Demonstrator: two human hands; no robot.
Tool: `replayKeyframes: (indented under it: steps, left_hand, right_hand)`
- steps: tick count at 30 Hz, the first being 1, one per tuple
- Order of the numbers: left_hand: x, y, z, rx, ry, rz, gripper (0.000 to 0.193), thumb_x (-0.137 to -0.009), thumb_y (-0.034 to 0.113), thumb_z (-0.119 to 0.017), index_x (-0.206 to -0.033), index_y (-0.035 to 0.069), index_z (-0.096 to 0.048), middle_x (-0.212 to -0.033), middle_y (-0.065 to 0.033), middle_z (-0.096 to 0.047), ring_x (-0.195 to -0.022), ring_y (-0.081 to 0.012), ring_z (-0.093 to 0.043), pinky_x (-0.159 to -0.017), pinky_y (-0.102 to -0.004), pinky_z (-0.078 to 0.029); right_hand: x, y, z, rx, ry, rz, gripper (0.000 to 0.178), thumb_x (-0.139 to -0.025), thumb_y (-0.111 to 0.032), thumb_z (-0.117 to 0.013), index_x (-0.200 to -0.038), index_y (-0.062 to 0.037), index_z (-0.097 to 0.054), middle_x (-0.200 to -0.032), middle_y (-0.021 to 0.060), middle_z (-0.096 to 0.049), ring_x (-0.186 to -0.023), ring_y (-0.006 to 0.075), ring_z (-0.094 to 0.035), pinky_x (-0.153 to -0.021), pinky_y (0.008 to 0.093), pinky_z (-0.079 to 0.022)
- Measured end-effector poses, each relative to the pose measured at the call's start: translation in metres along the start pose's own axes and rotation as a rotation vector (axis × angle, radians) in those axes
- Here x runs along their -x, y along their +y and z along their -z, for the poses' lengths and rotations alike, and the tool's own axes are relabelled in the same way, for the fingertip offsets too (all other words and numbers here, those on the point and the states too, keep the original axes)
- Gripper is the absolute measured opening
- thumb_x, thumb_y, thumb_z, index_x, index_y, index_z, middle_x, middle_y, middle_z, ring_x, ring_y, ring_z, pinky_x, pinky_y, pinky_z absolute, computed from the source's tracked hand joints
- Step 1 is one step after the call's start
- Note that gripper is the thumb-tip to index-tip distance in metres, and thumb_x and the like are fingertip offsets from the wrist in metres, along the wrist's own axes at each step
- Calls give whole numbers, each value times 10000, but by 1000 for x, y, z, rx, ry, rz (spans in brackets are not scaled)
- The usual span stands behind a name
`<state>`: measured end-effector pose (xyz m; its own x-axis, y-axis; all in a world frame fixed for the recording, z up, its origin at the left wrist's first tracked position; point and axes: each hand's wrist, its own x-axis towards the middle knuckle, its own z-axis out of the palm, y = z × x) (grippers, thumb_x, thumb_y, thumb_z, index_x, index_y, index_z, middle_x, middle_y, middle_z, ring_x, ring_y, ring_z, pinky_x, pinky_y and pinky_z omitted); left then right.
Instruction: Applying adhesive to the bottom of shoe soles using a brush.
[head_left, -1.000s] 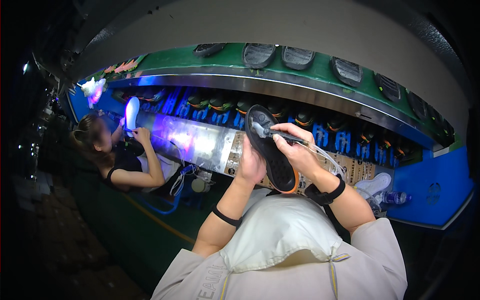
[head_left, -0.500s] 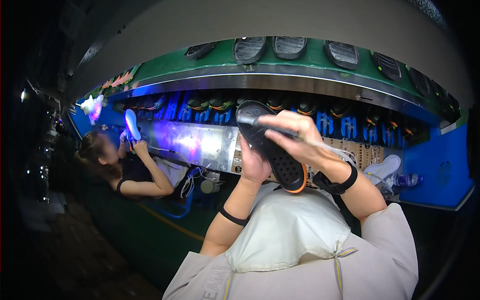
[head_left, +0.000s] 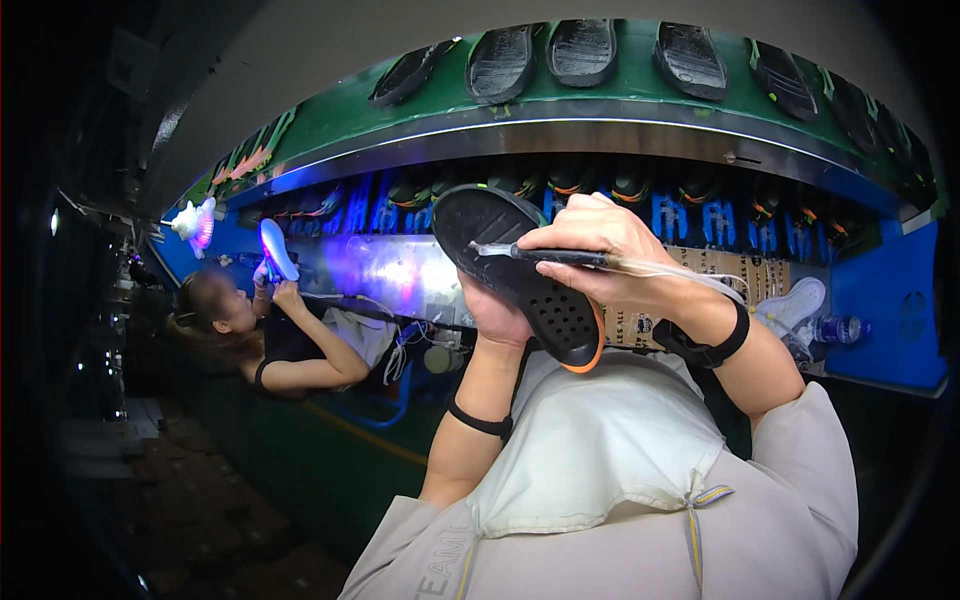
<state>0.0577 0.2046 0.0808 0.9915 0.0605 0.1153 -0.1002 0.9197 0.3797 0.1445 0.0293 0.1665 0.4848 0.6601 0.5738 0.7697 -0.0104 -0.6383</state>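
My left hand [head_left: 497, 312] grips a black shoe [head_left: 560, 318] from beneath and the side, its fingers mostly hidden behind it. The shoe's underside faces up, with a smooth front part, small holes toward the heel and an orange edge at the near end. In my right hand [head_left: 600, 238] is a slim black-handled brush [head_left: 570, 256], held like a pen, with a pale tube [head_left: 690, 272] running back from it past my wrist. The brush tip rests on or just over the front part of the shoe's underside.
Above, a green conveyor belt [head_left: 630, 100] carries several black soles [head_left: 583, 52] behind a metal edge. Below it, shoes hang along a row of blue holders [head_left: 718, 225]. At right are a white sole [head_left: 795, 303] and a clear bottle [head_left: 842, 330]. A co-worker [head_left: 300, 330] sits at left.
The shoe has shifted left and tilted further, and the brush tip now shows clearly against its front part. The whole view has also shifted, showing more of the belt.
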Motion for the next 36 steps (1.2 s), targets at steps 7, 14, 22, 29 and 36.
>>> replayKeyframes:
  steps: [7,14,22,29,36]
  left_hand:
    - [-13,17,-4,42,53,-46,782,-980,720,-406,-1416,102,-604,-1307,-162,-683,-1125,-385,-663,-1033,-539,-533]
    - [-23,33,-11,-84,103,-123,994,-915,810,-449,-1386,-64,-509,-1260,-216,-612,-1127,-348,-617,-1054,-494,-492]
    - [-38,59,-14,-35,-16,-188,967,-902,827,-428,-1379,-2,-569,-1252,-218,-618,-1095,-348,-614,-1028,-502,-491]
    - [-55,79,-27,-99,-107,-165,1014,-866,864,-441,-1366,-9,-573,-1241,-252,-611,-1080,-373,-606,-1016,-508,-480]
    - [-82,93,-34,-204,-318,24,1153,-807,917,-480,-1493,-8,-470,-1316,-322,-599,-1140,-450,-629,-1001,-564,-527]
  right_hand:
    - [2,-15,-3,-238,-45,-33,209,-766,-100,-792,-974,-84,-777,-767,56,-695,-750,241,-641,-863,361,-475]
    - [12,-17,-10,-164,-177,26,220,-831,-112,-793,-1050,-114,-770,-854,40,-706,-848,240,-655,-781,390,-453]
    - [8,-22,-7,-119,-229,111,298,-835,-132,-837,-1118,-65,-772,-856,92,-724,-820,273,-662,-772,377,-470]
    - [-2,-21,5,-83,-205,-21,287,-850,-129,-816,-1127,-86,-753,-881,72,-690,-856,261,-649,-769,386,-448]
    - [-15,-12,17,-16,-238,-3,352,-834,-128,-815,-1179,-89,-754,-849,81,-644,-851,266,-617,-765,387,-423]
